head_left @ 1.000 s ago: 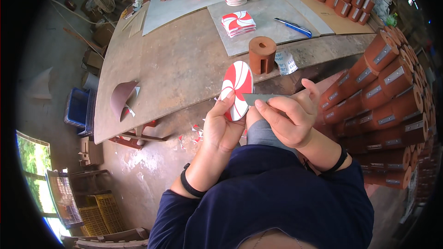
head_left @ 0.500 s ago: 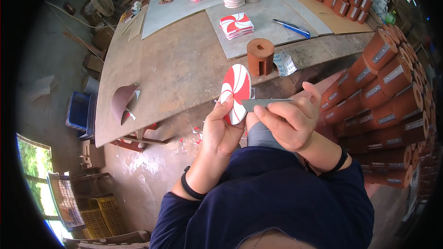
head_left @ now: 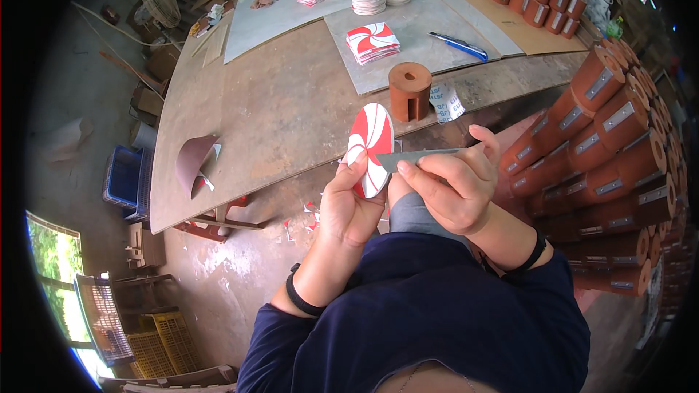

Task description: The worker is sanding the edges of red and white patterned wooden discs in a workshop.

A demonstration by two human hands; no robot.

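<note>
My left hand (head_left: 348, 202) grips a round red-and-white swirl disc (head_left: 373, 131) by its lower left edge, thumb on the printed face. The disc is tilted, held in front of the table edge. In my right hand (head_left: 457, 188) a flat, stiff-looking grey strip (head_left: 399, 161) is pinched between thumb and fingers. Its left end meets the disc's right edge; whether it is metal or folded sandpaper I cannot tell. Just beyond the disc, a brown cylinder (head_left: 411, 94) with a hole in its top and a slot in its side stands at the table edge.
On the table (head_left: 255, 102) lie square swirl cards (head_left: 373, 41), a blue utility knife (head_left: 460, 46), printed backing paper (head_left: 446, 104) and a curled brown sheet (head_left: 194, 164). Stacked discs (head_left: 368, 1) stand farther back. Many brown cylinders (head_left: 604, 138) are piled close at my right. Scraps (head_left: 312, 212) litter the floor.
The grey strip and my right hand have shifted slightly left and its angle against the disc's edge has changed a little. My left hand keeps holding the disc, which has barely moved.
</note>
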